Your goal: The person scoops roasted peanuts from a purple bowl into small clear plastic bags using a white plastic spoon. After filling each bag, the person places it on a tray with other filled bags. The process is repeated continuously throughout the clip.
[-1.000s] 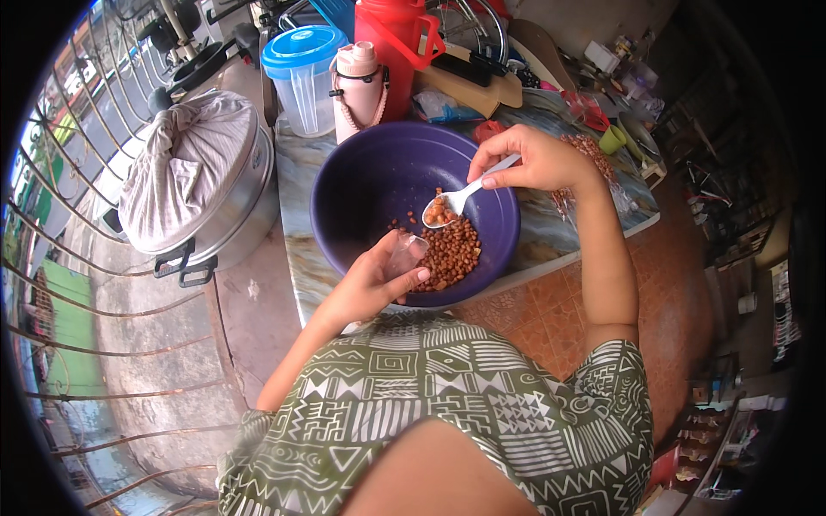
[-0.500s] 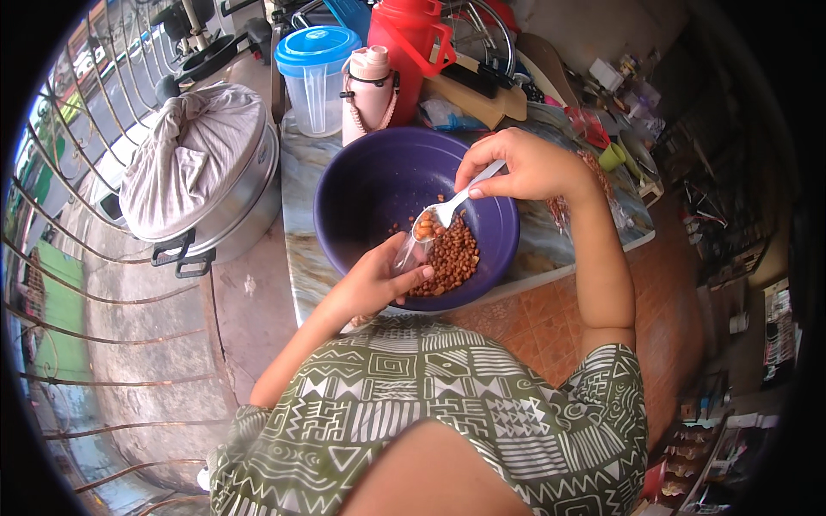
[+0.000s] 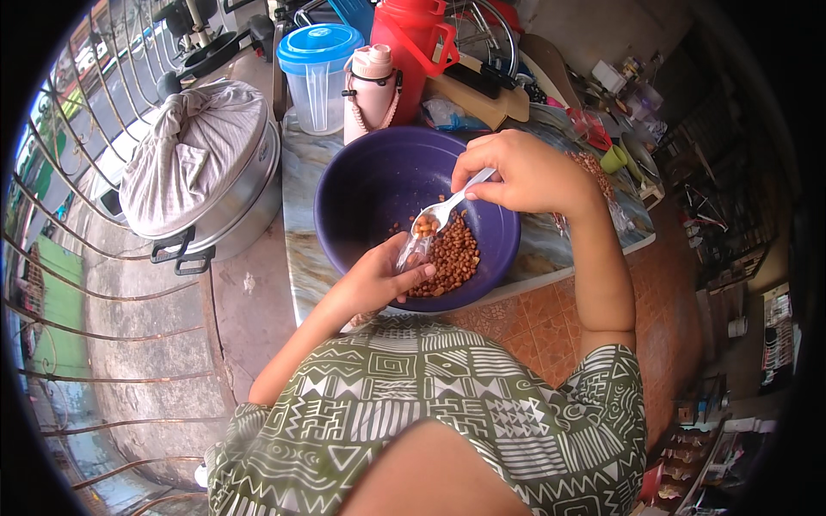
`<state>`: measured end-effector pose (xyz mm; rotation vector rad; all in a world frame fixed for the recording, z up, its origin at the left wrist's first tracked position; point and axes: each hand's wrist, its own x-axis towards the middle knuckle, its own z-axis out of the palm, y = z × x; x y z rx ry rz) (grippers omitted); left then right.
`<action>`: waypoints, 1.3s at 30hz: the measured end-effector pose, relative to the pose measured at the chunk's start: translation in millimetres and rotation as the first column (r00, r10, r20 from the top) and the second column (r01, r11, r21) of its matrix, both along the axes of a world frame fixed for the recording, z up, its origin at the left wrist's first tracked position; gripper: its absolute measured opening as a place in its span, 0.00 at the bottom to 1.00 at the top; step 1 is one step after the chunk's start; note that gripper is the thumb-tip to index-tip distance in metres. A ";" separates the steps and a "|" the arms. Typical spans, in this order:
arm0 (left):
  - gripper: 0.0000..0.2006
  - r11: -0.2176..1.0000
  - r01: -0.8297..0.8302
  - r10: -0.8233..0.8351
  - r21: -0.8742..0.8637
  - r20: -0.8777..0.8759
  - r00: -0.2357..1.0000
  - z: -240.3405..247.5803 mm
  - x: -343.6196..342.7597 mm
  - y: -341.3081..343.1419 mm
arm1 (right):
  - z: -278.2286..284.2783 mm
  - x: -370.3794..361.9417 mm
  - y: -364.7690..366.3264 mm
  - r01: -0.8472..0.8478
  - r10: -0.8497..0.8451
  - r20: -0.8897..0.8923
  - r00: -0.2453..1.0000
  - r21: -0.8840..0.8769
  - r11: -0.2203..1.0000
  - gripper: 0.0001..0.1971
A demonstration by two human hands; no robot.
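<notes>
A purple bowl (image 3: pixel 361 185) stands on the marbled tabletop, with a heap of brown peanuts (image 3: pixel 456 258) in its near right part. Over the bowl, my right hand (image 3: pixel 516 172) pinches the handle of a white plastic spoon (image 3: pixel 443 209). Several peanuts lie in the spoon's tilted bowl. My left hand (image 3: pixel 383 275) holds a small clear plastic bag (image 3: pixel 415 251) just under the spoon tip, its fingers closed round it. The spoon's tip is at the bag's mouth; whether it reaches inside I cannot tell.
Behind the bowl stand a pink bottle (image 3: pixel 372 90), a blue-lidded clear container (image 3: pixel 318 77) and a red jug (image 3: pixel 409 52). Left is a large cloth-covered pot (image 3: pixel 202 168) near metal window bars. Filled small bags (image 3: pixel 594 172) lie right, past my right wrist.
The spoon has tipped slightly more toward the bag, and my right hand has shifted a little left. My left hand stays nearly in place.
</notes>
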<state>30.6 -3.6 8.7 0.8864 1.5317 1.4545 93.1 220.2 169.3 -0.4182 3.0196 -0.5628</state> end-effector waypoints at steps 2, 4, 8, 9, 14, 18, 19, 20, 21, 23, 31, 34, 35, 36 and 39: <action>0.21 0.999 0.019 -0.019 -0.028 0.005 1.000 1.0 -1.1 -0.9 | 1.8 2.0 -4.8 -0.014 0.016 -0.051 0.999 0.043 0.999 0.06; 0.19 1.000 0.015 -0.015 -0.018 0.002 1.000 -0.9 -1.3 -0.6 | 4.5 5.2 -10.3 -0.022 0.034 -0.115 0.993 0.102 0.995 0.05; 0.16 1.000 0.002 -0.002 -0.009 0.012 1.000 3.7 0.7 -0.4 | 2.4 9.1 -12.6 -0.011 0.045 -0.180 0.983 0.183 0.983 0.05; 0.15 1.000 0.002 -0.002 -0.001 0.016 1.000 5.3 1.0 -0.7 | 2.0 10.7 -13.8 -0.006 0.041 -0.185 0.982 0.188 0.982 0.05; 0.13 0.998 -0.015 0.013 0.055 0.029 0.999 4.8 2.6 -2.3 | 2.3 15.7 -12.8 0.038 0.007 -0.253 0.967 0.175 0.984 0.05; 0.16 0.998 -0.041 0.040 0.051 0.024 0.999 0.8 3.2 -4.1 | -5.4 16.1 -1.0 0.129 -0.099 -0.172 0.980 0.173 0.977 0.06; 0.17 0.997 -0.061 0.060 0.038 0.022 0.998 1.4 3.4 -2.5 | -12.0 14.9 2.7 0.152 -0.131 -0.132 0.983 0.171 0.973 0.06; 0.18 0.997 -0.076 0.076 0.028 0.019 0.997 2.8 3.1 0.0 | -21.9 14.0 8.7 0.174 -0.162 -0.091 0.982 0.142 0.974 0.07; 0.17 0.996 -0.087 0.086 -0.030 -0.029 0.996 4.4 2.5 2.7 | -36.6 12.6 16.8 0.197 -0.192 -0.050 0.980 0.114 0.974 0.07; 0.16 0.983 -0.118 0.100 -0.142 -0.129 0.987 7.7 -0.2 9.3 | -62.0 8.5 32.2 0.227 -0.231 0.048 0.972 0.076 0.971 0.08; 0.26 0.974 -0.189 0.099 -0.121 -0.527 0.844 6.5 -1.3 15.6 | -117.3 22.8 54.8 0.356 -0.350 0.134 0.927 -0.026 0.934 0.08; 0.30 0.973 -0.181 0.070 -0.146 -0.558 0.827 9.6 3.4 15.3 | -127.8 25.7 58.5 0.352 -0.343 0.119 0.932 -0.068 0.933 0.08; 0.31 0.969 -0.176 0.056 -0.171 -0.545 0.837 10.5 3.3 14.8 | -130.9 25.3 58.3 0.347 -0.339 0.106 0.935 -0.063 0.936 0.08; 0.31 0.973 -0.171 0.058 -0.156 -0.551 0.833 7.9 2.4 14.5 | -134.1 25.3 57.6 0.341 -0.335 0.092 0.938 -0.059 0.938 0.08; 0.30 0.980 -0.174 0.092 -0.097 -0.553 0.828 -0.4 1.6 12.6 | -140.3 25.9 56.1 0.364 -0.356 0.113 0.928 -0.069 0.929 0.08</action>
